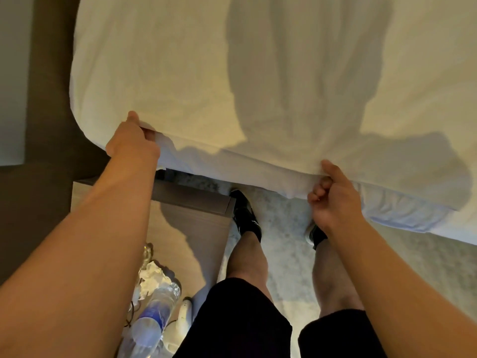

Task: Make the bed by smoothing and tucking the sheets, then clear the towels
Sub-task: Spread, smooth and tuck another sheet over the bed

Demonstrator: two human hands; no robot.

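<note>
Below, seen from the head camera, a person stood at the side of a bed with both arms stretched forward.

Sheet: the white sheet [258, 73] covered the bed and filled the upper frame, its near edge running left to right across the view, dipping toward the right.
Long axis: the hem of the sheet lay crosswise to the person, and the cloth stretched away from them.
Left hand: the left hand [134, 140] clenched the sheet's edge near its rounded left corner, thumb on top and fingers curled under the cloth.
Right hand: the right hand [333, 197] pinched a fold of the same edge farther right, thumb above and fingers curled below.
Mattress: right of that hand, a gathered pale layer of the mattress [402, 213] showed under the sheet's overhang.
Nightstand: a wooden nightstand [196, 210] sat just beside the sheet's left corner, its far edge close under the hem.
On the nightstand: a plastic water bottle [154, 313] lay near crumpled white paper [152, 275].
Floor room: pale carpet [284, 228] lay open below the sheet's edge, between the nightstand and the mattress side.
Feet: a black shoe [245, 215] stood on the carpet just under the hem; the other foot was mostly hidden behind the right hand.
Shadow: the person's shadow [296, 86] fell across the sheet's middle.
</note>
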